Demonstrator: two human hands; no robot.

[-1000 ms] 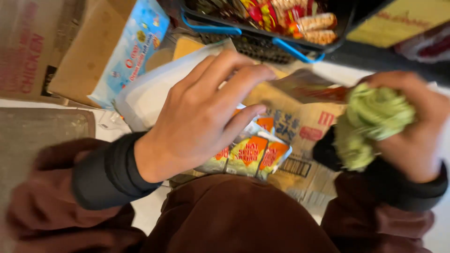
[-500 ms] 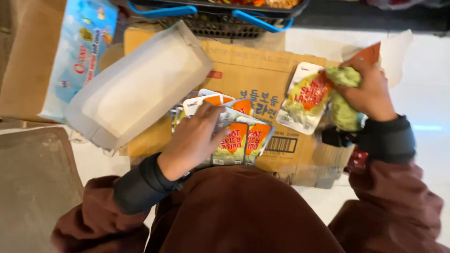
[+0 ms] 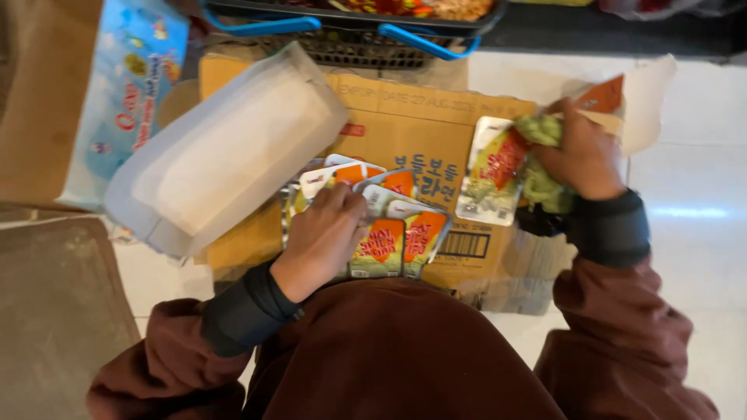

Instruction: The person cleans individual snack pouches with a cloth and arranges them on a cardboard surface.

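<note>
My left hand (image 3: 323,233) rests on a fan of several orange-and-white snack packets (image 3: 393,233) lying on a flattened brown cardboard box (image 3: 405,124), fingers curled around the packets. My right hand (image 3: 580,155) grips a green cloth (image 3: 541,175) and presses it against a silver packet with a red and yellow label (image 3: 494,171). A torn orange-and-white wrapper (image 3: 622,97) sticks out above that hand. Both arms wear dark cuffs and maroon sleeves.
A long white empty tray (image 3: 226,152) lies tilted on the box at left. A blue printed package (image 3: 128,85) leans on a brown carton further left. A black shopping basket with blue handles (image 3: 366,31) stands behind. White tiled floor lies at right.
The view has dropped and steadied. My left hand came down from above onto the orange packets. My right hand moved the green cloth onto the silver packet.
</note>
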